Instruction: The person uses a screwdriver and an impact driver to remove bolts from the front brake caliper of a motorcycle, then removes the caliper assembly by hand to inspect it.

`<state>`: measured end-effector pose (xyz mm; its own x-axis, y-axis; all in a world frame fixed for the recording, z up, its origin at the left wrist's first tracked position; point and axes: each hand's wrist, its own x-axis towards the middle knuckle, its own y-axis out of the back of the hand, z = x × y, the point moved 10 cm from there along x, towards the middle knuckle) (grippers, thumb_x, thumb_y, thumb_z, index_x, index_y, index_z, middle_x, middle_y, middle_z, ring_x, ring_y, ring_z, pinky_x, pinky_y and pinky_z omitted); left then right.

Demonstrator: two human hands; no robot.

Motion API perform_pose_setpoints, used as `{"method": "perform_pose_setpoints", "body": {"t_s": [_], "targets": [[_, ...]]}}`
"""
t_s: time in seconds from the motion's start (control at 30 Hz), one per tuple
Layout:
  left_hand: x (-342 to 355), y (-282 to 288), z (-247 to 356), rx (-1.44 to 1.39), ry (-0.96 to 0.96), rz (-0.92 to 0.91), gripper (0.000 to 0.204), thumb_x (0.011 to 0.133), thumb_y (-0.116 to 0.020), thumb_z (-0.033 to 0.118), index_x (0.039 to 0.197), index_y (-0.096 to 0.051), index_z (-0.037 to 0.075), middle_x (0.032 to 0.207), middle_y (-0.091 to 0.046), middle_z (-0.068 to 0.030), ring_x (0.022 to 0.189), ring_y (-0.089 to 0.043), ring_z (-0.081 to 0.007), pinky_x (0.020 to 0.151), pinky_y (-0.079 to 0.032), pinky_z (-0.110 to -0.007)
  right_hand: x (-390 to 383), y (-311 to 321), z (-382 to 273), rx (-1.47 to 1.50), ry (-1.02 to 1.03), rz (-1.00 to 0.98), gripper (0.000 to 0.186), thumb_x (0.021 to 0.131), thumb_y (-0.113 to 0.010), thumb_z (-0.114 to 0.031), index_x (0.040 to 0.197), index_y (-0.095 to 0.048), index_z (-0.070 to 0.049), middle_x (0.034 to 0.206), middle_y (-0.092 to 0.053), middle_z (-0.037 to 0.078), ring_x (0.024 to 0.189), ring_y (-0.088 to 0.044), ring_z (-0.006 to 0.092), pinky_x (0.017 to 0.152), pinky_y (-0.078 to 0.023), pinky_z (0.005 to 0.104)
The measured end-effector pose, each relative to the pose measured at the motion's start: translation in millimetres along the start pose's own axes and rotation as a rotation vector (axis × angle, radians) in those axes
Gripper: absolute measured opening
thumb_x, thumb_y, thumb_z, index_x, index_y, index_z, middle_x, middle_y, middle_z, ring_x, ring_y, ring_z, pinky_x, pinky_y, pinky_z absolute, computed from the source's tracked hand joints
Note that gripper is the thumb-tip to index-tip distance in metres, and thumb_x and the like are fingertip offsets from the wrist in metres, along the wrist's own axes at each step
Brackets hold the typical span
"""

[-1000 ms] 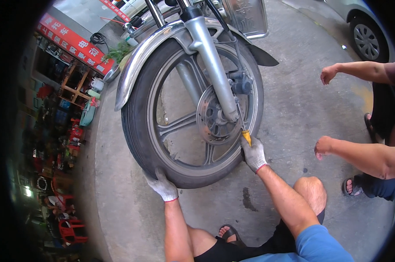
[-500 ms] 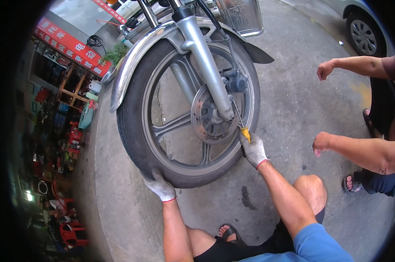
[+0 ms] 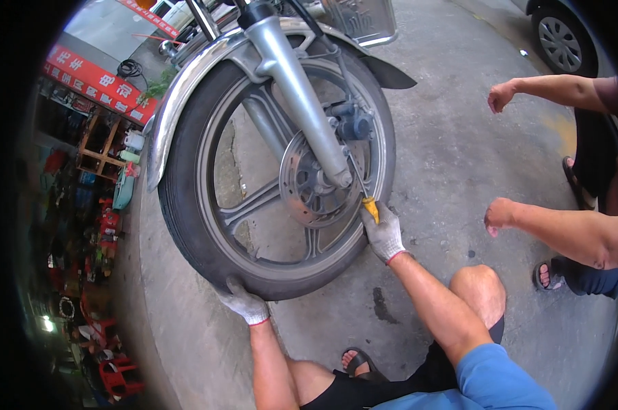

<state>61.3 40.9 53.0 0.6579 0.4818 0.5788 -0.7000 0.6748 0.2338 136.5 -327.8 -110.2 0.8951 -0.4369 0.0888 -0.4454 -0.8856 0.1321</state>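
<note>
In my gloved right hand (image 3: 385, 236) is a screwdriver with a yellow handle (image 3: 371, 209), its thin metal shaft pointing up beside the lower end of the silver fork leg (image 3: 297, 92). The tip lies near the hub and brake disc (image 3: 297, 195); exactly what it touches I cannot make out. My gloved left hand (image 3: 244, 302) grips the lower edge of the motorcycle's black tyre (image 3: 186, 236), thumb on the sidewall, the other fingers partly hidden behind the tread. A dark brake caliper (image 3: 354, 127) sits above the screwdriver, and a chrome mudguard (image 3: 164, 130) arches over the wheel.
Close by on the right is another person, whose two bare forearms (image 3: 562, 229) reach toward the wheel. A parked car's wheel (image 3: 560, 41) stands at the far right. Along the left are a cluttered shop front, a red banner (image 3: 97, 82) and red plastic chairs (image 3: 121, 376).
The motorcycle wheel appears shifted left and slightly lower in view, with both my hands still on the same things. The screwdriver stays beside the fork end.
</note>
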Motion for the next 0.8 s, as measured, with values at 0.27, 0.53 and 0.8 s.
{"method": "perform_pose_setpoints", "body": {"t_s": [0.27,0.53,0.8], "targets": [[1.9,0.3,0.4,0.013,-0.012,-0.022,0.057,0.099,-0.053,0.032,0.138,-0.041,-0.008,0.137,-0.049,-0.0197,0.121,-0.049,-0.0280,0.106,-0.035,-0.038,6.9,0.9,0.6,0.051,-0.005,-0.134,0.044,0.086,-0.065,-0.030,0.119,-0.057,-0.001,0.097,-0.065,0.027,0.096,-0.064,0.0415,0.079,-0.051,0.0423],[3.8,2.5,3.0,0.069,-0.029,-0.013,0.051,0.097,-0.054,0.023,0.136,-0.043,-0.008,0.133,-0.052,-0.0197,0.119,-0.050,-0.0282,0.104,-0.036,-0.038,2.1,-5.1,12.8,0.171,-0.293,-0.346,0.037,0.092,-0.060,-0.032,0.109,-0.063,0.001,0.090,-0.069,0.020,0.084,-0.067,0.0280,0.076,-0.050,0.0381],[5.7,5.9,5.3,0.111,-0.073,-0.009,0.049,0.097,-0.053,0.024,0.134,-0.046,-0.007,0.129,-0.055,-0.0196,0.115,-0.052,-0.0285,0.103,-0.038,-0.038,2.6,5.8,7.2,0.124,-0.385,-0.450,0.040,0.093,-0.060,-0.032,0.112,-0.063,0.002,0.093,-0.070,0.017,0.088,-0.065,0.0231,0.080,-0.049,0.0360]]}}
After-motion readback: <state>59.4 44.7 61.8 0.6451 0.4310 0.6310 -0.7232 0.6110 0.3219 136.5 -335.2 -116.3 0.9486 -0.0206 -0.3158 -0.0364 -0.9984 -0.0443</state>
